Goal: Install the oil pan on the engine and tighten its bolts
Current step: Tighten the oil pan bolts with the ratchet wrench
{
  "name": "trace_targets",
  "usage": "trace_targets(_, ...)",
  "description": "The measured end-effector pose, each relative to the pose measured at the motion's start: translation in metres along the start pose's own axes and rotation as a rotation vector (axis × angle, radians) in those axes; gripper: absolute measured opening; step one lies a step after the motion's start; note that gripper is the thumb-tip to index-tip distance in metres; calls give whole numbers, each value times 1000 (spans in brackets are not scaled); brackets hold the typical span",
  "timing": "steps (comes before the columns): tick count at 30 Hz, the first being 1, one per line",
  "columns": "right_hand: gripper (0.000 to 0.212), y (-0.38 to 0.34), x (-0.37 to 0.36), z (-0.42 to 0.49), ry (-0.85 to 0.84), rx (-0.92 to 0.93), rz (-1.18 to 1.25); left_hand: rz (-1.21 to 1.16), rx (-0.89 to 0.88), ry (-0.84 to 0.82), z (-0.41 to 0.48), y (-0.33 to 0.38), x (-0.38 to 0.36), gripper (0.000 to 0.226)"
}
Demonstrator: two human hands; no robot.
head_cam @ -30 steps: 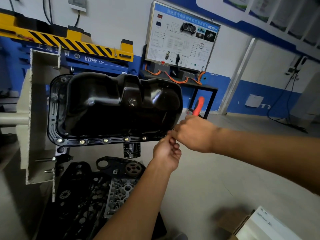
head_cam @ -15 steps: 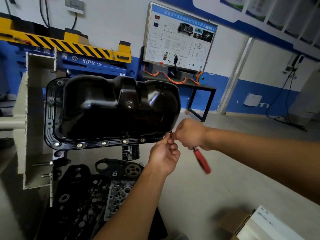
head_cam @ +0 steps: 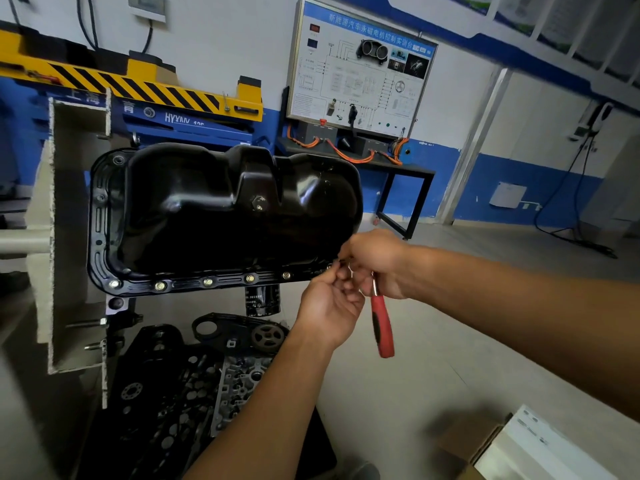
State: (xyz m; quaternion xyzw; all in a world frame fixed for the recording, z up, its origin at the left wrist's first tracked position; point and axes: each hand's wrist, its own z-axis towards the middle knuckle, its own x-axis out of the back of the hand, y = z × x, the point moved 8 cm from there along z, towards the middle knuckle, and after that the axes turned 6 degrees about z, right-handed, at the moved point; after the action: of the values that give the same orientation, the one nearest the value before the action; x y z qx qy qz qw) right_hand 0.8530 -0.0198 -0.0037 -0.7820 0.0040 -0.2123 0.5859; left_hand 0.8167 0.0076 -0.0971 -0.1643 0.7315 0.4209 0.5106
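The black oil pan (head_cam: 207, 216) sits against the engine on a stand, its flange facing me. Several brass-coloured bolts (head_cam: 207, 282) line the lower flange edge. My right hand (head_cam: 375, 261) grips the head of a red-handled ratchet (head_cam: 382, 327) at the pan's lower right corner, with the handle hanging down. My left hand (head_cam: 329, 310) is just below and left of it, fingers curled up at the ratchet head by the corner bolt. The bolt itself is hidden by my fingers.
A beige engine stand plate (head_cam: 74, 237) holds the engine at left. An oil filter (head_cam: 262, 299) hangs under the pan. Engine parts (head_cam: 194, 382) lie on the floor below. A cardboard box (head_cam: 540, 445) sits at lower right, a training board (head_cam: 360, 67) behind.
The ratchet handle swung from pointing up behind my right hand down to hanging below it. Both hands stayed at the pan's lower right corner.
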Motion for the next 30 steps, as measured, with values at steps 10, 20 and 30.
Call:
trace_targets(10, 29, -34, -11, -30, -63, 720, -1457, 34, -35, 161, 2, 0, 5, 20)
trace_targets(20, 41, -30, 5, -53, 213, 708, -1559, 9, -29, 192, 2, -6, 7, 21)
trace_targets(30, 27, -36, -11, -61, 51, 1016, -1736, -27, -21, 188, 0, -2, 3, 22)
